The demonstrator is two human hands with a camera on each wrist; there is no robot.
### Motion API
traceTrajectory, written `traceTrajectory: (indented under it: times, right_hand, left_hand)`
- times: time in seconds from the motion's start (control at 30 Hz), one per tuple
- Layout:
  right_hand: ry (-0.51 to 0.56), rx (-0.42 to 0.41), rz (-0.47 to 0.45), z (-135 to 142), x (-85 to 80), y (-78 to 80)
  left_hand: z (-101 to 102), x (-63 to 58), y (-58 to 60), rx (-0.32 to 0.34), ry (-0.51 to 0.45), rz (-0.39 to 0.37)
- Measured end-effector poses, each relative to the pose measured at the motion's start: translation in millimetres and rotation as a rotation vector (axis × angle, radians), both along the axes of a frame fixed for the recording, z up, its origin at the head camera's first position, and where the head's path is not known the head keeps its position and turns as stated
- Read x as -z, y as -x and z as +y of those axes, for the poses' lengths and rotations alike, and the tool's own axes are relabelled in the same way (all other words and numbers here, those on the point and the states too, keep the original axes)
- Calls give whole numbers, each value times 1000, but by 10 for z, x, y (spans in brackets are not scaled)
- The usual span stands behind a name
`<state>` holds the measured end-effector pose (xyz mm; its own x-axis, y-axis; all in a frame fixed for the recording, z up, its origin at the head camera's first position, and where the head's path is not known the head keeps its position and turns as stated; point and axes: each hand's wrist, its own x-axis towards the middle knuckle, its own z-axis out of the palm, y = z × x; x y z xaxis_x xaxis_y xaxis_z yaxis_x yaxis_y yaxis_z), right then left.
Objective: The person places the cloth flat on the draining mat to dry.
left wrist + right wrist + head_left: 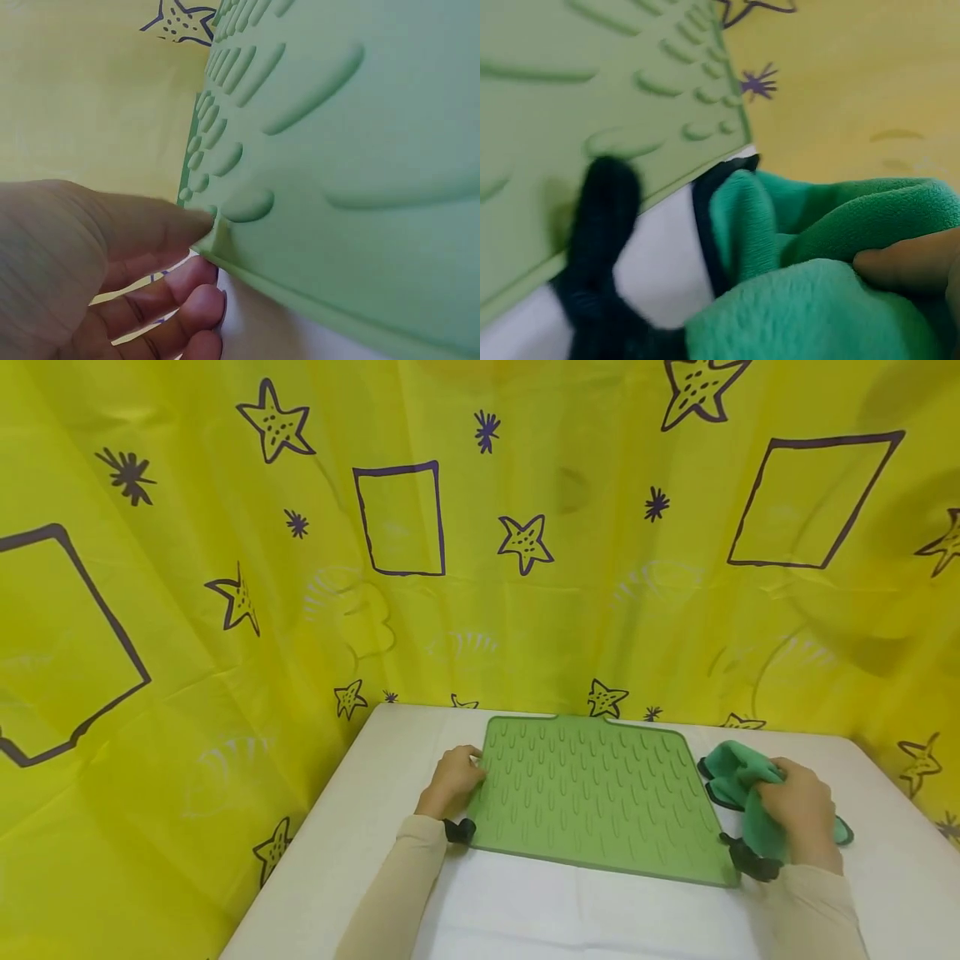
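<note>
Right now, the left hand (453, 782) is at nine o'clock on a light green mat (592, 793), nearly closed at its edge, thumb on the ridged upper face and fingers bent below, pinching the rim. At three o'clock from the mat's middle, the right hand (802, 802) grips a bunched, darker green cloth (763, 828) with black edging, its fingers curled into the folds; part of the cloth pokes out beyond that hand at four o'clock. The mat lies on a white table (510, 902), its tabbed edge at twelve o'clock, facing a yellow curtain (480, 610) printed with dark stars and four-sided outlines. Both forearms wear beige sleeves (397, 893), reaching in from six o'clock.
</note>
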<state>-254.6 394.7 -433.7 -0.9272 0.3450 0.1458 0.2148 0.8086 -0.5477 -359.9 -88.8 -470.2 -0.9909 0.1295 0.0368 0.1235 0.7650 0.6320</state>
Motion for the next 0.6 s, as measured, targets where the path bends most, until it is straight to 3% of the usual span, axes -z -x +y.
traceTrajectory:
  times: [0.37,0.6]
  right_hand:
    - [42,44,119,-195,-335,-67]
    - [37,-11,193,-348,-528,-73]
  left_hand:
    - [-43,-33,-2,40,-17,-45]
    - [0,21,17,25,5,-41]
